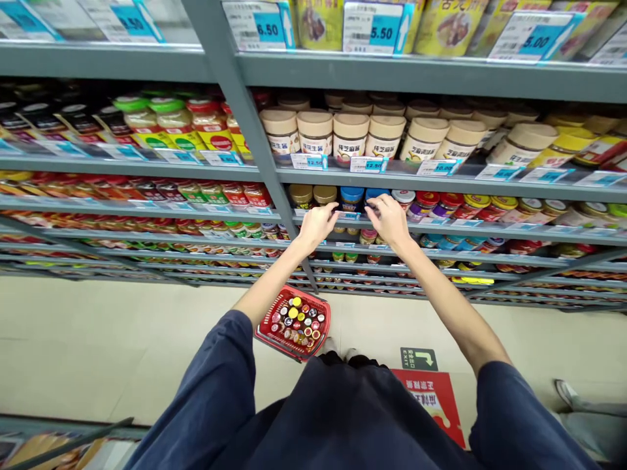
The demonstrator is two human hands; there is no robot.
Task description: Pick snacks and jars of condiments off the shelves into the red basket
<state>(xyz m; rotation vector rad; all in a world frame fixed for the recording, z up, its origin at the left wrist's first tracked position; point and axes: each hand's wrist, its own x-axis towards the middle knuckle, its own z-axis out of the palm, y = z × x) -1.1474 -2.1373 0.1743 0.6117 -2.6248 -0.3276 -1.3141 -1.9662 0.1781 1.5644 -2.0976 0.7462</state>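
Note:
My left hand (317,227) is in front of a shelf edge, just below two gold-lidded jars (313,194). Its fingers are bent and slightly apart, pointing at a blue-lidded jar (351,194), and I see nothing held in them. My right hand (389,219) is opposite, beside a second blue-lidded jar (377,194) that it partly covers. Thumb and fingers there are curved with a gap between them. Between both hands lies a price label (349,215) on the shelf rail. Whether the fingertips touch the rail or the jars is unclear.
A red shopping basket (260,331) full of lidded jars stands on the floor by my feet. Above my hands, a shelf holds cream-lidded jars (351,134). A grey upright post (255,130) divides the shelving. Another person's shoe (565,391) shows at right.

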